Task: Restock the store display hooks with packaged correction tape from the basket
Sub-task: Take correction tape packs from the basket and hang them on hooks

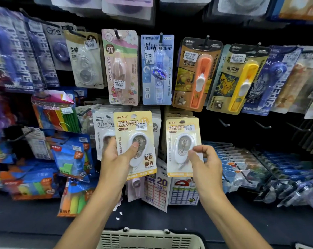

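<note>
Both forearms rise from the bottom edge toward the display wall, bare and a little apart. The left hand (116, 157) grips a yellow packaged correction tape (136, 142) and holds it upright in front of the hanging rows: the thumb presses on the clear blister over the white dispenser, and the other fingers are curled behind the card, so they are mostly hidden. Just behind this grip, to its left, a white card pack (103, 130) hangs. The right hand (205, 162) is lifted with its fingers curled loosely, and the fingertips meet the lower right edge of a second yellow pack (183, 146), which hangs on its hook (182, 121); I cannot tell if the fingers really pinch the card or only touch it. Above both hands hang a pink pack (122, 67) and a blue pack (157, 69). Below the wrists, at the bottom edge, is the rim of the beige basket (150, 239).
</note>
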{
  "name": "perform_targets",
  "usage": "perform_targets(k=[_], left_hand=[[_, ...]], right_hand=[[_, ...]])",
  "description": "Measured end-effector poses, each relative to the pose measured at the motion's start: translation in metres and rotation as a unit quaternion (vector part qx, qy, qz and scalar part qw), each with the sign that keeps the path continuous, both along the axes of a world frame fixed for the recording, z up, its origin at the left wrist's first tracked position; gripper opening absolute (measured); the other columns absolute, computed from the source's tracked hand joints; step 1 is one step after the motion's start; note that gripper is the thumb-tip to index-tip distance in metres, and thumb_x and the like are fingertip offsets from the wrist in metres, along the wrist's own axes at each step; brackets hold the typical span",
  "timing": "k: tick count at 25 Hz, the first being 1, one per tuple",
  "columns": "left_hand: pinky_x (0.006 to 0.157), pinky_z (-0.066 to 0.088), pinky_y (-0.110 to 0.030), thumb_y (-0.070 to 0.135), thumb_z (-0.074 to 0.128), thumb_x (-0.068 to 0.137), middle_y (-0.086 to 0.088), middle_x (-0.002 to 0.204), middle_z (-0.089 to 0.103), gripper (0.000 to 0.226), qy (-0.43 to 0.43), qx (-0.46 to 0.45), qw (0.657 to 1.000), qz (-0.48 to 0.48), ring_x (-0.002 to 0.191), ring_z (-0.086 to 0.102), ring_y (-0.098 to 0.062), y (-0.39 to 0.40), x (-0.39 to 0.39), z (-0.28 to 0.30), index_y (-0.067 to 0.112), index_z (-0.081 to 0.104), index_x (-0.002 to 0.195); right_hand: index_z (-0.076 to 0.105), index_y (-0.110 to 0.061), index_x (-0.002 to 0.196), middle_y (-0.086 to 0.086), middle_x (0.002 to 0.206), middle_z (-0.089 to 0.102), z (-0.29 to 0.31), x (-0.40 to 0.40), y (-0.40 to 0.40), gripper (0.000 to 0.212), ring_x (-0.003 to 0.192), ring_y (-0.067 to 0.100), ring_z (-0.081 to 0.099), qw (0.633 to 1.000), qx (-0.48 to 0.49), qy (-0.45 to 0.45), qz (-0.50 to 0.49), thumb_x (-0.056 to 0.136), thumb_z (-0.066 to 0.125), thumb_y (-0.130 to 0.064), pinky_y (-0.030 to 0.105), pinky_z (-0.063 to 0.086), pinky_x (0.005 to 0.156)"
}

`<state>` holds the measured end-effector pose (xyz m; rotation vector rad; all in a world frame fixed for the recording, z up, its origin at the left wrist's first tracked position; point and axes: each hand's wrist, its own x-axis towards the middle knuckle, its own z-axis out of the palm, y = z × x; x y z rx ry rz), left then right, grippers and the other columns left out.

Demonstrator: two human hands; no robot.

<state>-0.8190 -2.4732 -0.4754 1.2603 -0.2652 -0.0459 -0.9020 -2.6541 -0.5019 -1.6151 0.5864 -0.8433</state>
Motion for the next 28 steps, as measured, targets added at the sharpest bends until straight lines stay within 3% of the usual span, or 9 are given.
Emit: perform_targets(k=[4,7,9,10,12,15,21,24,28], left_hand=[[0.057,0.056,-0.017,0.005,0.065,0.096,0.011,0.100,0.079,0.023,-0.003,0.006,1.000,-0.007,0.086,0.076,-0.007,-0.004,-0.002,0.002,0.023,0.066,0.109],[0.059,0.057,-0.018,0.008,0.066,0.095,0.011,0.099,0.079,0.025,0.003,0.039,0.995,-0.096,0.084,0.076,-0.007,-0.013,-0.011,0.002,0.026,0.066,0.112],[0.077,0.059,-0.025,0.017,0.065,0.097,0.014,0.104,0.077,0.021,-0.047,0.120,0.982,-0.137,0.098,0.073,-0.008,-0.022,-0.019,0.000,0.028,0.065,0.114],[0.093,0.053,-0.031,0.028,0.063,0.098,0.021,0.113,0.071,0.019,-0.117,0.212,0.965,-0.104,0.113,0.065,-0.007,-0.024,-0.018,-0.002,0.031,0.063,0.117],[0.117,0.027,-0.036,0.046,0.054,0.099,0.028,0.141,0.043,0.040,-0.278,0.430,0.859,0.019,0.142,0.033,-0.009,-0.021,-0.006,-0.009,0.034,0.052,0.138],[0.125,-0.003,-0.043,0.045,0.047,0.101,0.013,0.169,0.004,0.059,-0.346,0.555,0.755,0.055,0.156,-0.006,-0.013,-0.014,0.016,-0.015,0.029,0.032,0.155],[0.119,-0.018,-0.040,0.039,0.045,0.101,0.014,0.160,-0.027,0.079,-0.364,0.602,0.711,0.026,0.150,-0.023,-0.010,-0.021,0.025,-0.032,0.030,-0.004,0.161],[0.119,-0.017,-0.040,0.038,0.048,0.099,0.017,0.156,-0.034,0.085,-0.366,0.602,0.709,0.030,0.147,-0.027,-0.008,-0.020,0.028,-0.040,0.032,-0.012,0.160],[0.123,-0.011,-0.041,0.035,0.049,0.098,0.017,0.157,-0.037,0.090,-0.371,0.594,0.713,0.022,0.148,-0.029,-0.007,-0.011,0.022,-0.046,0.038,-0.020,0.155]], right_hand=[[0.048,-0.038,0.128,-0.011,0.144,0.042,0.004,-0.005,0.008,0.038,0.129,0.014,0.046,0.979,-0.169,0.111,0.022,0.094,0.066,-0.033,0.037,0.045,0.101],[0.050,-0.040,0.107,-0.009,0.120,0.065,0.008,-0.005,0.027,0.030,0.107,0.012,0.067,0.976,-0.076,-0.024,0.205,0.089,0.074,-0.036,0.029,0.056,0.085],[0.056,-0.038,0.104,-0.004,0.115,0.071,0.008,0.002,0.028,0.033,0.100,0.018,0.072,0.966,-0.001,-0.077,0.246,0.089,0.074,-0.014,0.027,0.059,0.078],[0.059,-0.038,0.105,-0.004,0.117,0.071,0.010,0.005,0.024,0.039,0.103,0.019,0.072,0.972,0.008,-0.090,0.218,0.090,0.072,-0.004,0.028,0.059,0.079],[0.063,-0.039,0.110,-0.006,0.124,0.068,0.016,0.009,0.010,0.045,0.113,0.017,0.067,0.985,-0.001,-0.088,0.147,0.091,0.068,0.001,0.035,0.057,0.091],[0.068,-0.046,0.109,-0.015,0.127,0.067,0.017,0.010,-0.019,0.046,0.120,0.013,0.062,0.992,0.023,-0.048,0.117,0.092,0.068,-0.003,0.034,0.054,0.093],[0.061,-0.043,0.123,-0.008,0.126,0.061,0.008,0.031,-0.042,0.042,0.114,0.015,0.059,0.983,-0.153,0.031,0.098,0.093,0.069,-0.015,0.041,0.051,0.096],[0.057,-0.036,0.124,-0.002,0.117,0.052,-0.001,0.050,-0.040,0.040,0.097,0.011,0.052,0.953,-0.295,0.049,0.054,0.092,0.070,-0.017,0.030,0.040,0.084],[0.056,-0.033,0.130,-0.003,0.128,0.046,-0.011,0.047,-0.035,0.045,0.097,0.002,0.048,0.951,-0.305,0.029,0.035,0.090,0.074,-0.024,0.026,0.041,0.086]])
